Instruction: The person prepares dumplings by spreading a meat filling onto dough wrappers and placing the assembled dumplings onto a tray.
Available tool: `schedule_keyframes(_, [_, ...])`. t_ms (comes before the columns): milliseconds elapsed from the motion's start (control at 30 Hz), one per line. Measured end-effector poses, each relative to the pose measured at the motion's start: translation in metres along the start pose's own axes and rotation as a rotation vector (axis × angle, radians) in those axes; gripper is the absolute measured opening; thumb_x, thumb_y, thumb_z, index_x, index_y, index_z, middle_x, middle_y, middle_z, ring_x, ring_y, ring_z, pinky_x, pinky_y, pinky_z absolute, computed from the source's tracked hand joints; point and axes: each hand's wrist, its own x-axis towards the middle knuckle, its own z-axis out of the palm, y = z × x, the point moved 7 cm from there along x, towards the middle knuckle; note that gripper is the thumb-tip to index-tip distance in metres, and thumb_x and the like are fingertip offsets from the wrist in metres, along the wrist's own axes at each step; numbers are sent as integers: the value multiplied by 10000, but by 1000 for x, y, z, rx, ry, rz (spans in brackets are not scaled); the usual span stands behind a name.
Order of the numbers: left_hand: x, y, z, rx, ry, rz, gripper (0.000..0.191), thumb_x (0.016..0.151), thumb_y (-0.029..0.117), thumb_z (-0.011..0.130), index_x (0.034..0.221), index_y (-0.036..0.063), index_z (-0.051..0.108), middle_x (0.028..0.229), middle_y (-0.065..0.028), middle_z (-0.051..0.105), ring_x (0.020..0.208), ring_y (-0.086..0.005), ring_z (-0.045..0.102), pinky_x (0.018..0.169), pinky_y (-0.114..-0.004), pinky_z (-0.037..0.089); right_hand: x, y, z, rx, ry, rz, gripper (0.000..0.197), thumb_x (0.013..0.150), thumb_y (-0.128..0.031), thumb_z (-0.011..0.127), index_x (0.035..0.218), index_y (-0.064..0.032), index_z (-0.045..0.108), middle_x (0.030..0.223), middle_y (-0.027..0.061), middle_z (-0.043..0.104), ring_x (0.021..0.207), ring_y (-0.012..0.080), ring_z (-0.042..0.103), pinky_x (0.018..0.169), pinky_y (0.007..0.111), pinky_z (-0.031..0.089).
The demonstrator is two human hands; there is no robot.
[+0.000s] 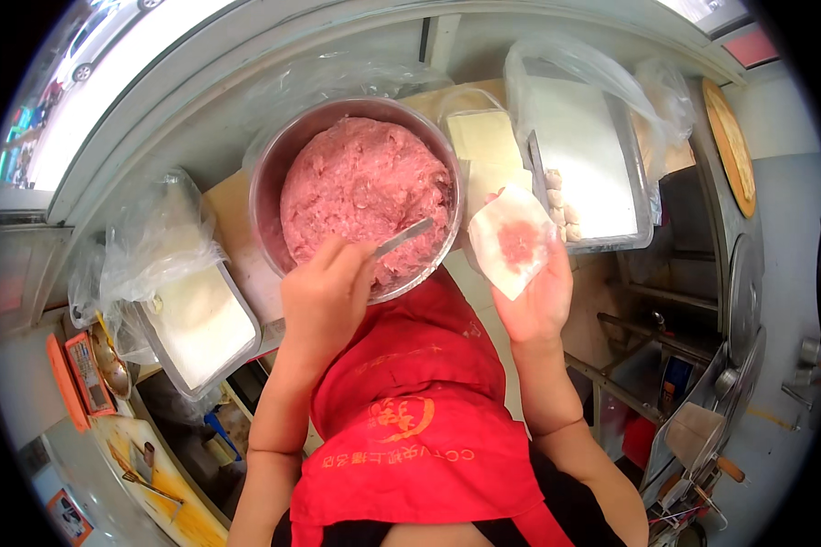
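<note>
A large metal bowl (pixel 263 157) holds a mound of pinkish ground meat (pixel 362 178). My left hand (pixel 328 294) grips a flat metal spatula (pixel 405 236), its blade over the meat near the bowl's right side. On my upturned right hand (pixel 537 294) lies a pale square dough wrapper (pixel 503 263), with a smear of ground meat (pixel 520 243) at its middle. Behind that hand is a stack of pale wrappers (pixel 482 137). Several small filled dumplings (pixel 555 198) line the left edge of a lined tray (pixel 588 150), partly covered by a clear plastic bag.
At the left, another lined tray (pixel 202 321) lies partly under a clear plastic bag (pixel 157 253). A round wooden board (pixel 728 147) and a metal lid (pixel 746 301) stand at the right. A metal rack (pixel 657 342) is below the right tray. Tongs (pixel 154 484) lie at lower left.
</note>
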Motion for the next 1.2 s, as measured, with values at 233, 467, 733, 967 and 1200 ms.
schedule_keyframes(233, [-10,-6,10,-241,-117,-64,176,825,-7,687,988,59,703,853,-98,636,653,-283,627,574,-346,502,-4,10,-1,-39,-23,56,421,1062,-279,431,1372,-1,487,1336,143,587,1246,284,557,1133,455,384])
schedule_keyframes(467, [-8,17,2,-151,78,243,246,758,-62,676,966,60,725,854,-86,642,679,-257,621,606,-341,502,-10,40,17,-111,-124,238,553,1061,-353,386,1489,-5,355,1506,238,414,1413,401,383,1183,556,289])
schedule_keyframes(733, [-7,19,-5,-184,36,266,125,756,23,715,870,73,721,833,-61,644,672,-229,629,541,-327,475,0,17,16,88,-262,146,525,1055,-496,309,1149,-78,612,1206,154,608,1166,350,544,1041,519,454])
schedule_keyframes(967, [0,46,-1,-85,-89,401,91,771,62,722,860,81,715,801,-30,642,649,-189,629,520,-318,465,-5,49,16,98,-229,361,409,1057,-305,371,708,-110,458,985,110,593,966,239,545,806,376,497])
schedule_keyframes(1200, [-3,35,-11,-38,73,346,144,735,22,731,874,58,715,787,-42,638,614,-200,619,512,-320,465,-12,56,22,19,-297,396,204,1061,-190,404,1126,-41,527,1155,153,639,1083,284,632,996,422,512])
